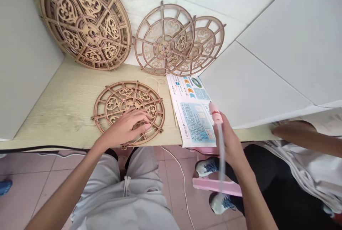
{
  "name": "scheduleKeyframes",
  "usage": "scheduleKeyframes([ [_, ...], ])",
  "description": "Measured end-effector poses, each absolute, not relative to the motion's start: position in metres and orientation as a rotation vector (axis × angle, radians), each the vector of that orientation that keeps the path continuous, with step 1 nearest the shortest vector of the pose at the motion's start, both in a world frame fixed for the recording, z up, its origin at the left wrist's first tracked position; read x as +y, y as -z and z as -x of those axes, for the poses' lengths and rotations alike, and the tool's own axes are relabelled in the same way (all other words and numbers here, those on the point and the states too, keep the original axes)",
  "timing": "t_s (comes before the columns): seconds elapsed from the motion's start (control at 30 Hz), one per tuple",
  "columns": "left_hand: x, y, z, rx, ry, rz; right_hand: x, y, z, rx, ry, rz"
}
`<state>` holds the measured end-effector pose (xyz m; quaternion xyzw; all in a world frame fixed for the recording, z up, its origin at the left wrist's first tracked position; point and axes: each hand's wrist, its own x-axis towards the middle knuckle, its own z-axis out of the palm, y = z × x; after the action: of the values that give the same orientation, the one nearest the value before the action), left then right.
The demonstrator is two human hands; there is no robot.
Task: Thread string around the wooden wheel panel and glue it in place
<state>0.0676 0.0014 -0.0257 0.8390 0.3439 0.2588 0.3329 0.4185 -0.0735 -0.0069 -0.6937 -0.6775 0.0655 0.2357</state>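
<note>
A round openwork wooden wheel (105, 97) lies flat on the table (72, 98). My left hand (130, 125) rests on its front part, fingers bent and spread; a thin light string runs across the wheel beside them. To the right, my right hand (226, 134) is wrapped round a pink tool with a pale tube or stick (216, 116), partly blurred, raised over the edge of a printed sheet (197, 123). What the tool's tip touches, if anything, cannot be made out.
A thick stack of similar wheels (91, 34) leans against the wall at the back left. Two more wheels (164, 46) lean at the back centre, overlapping. White panels stand at both sides. Another person's arm (307, 137) rests at the right. A cable (184, 183) hangs below the table.
</note>
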Motion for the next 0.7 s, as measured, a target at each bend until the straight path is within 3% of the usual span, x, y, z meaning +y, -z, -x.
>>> scheduleKeyframes([
  [0.17, -0.009, 0.008, -0.057, 0.919, -0.973, -2.095, -0.019, 0.043, -0.447, -2.096, 0.190, 2.163],
  [0.3, -0.024, 0.002, -0.034, 1.035, -0.882, -2.175, -0.005, 0.060, -0.446, -2.193, 0.338, 2.026],
  [0.57, -0.033, 0.029, -0.011, 1.031, -0.612, -2.299, -0.028, 0.041, -0.431, -2.063, 0.363, 1.903],
  [0.7, -0.032, 0.027, -0.014, 1.012, -0.555, -2.305, -0.049, 0.019, -0.366, -1.942, 0.035, 1.509],
])
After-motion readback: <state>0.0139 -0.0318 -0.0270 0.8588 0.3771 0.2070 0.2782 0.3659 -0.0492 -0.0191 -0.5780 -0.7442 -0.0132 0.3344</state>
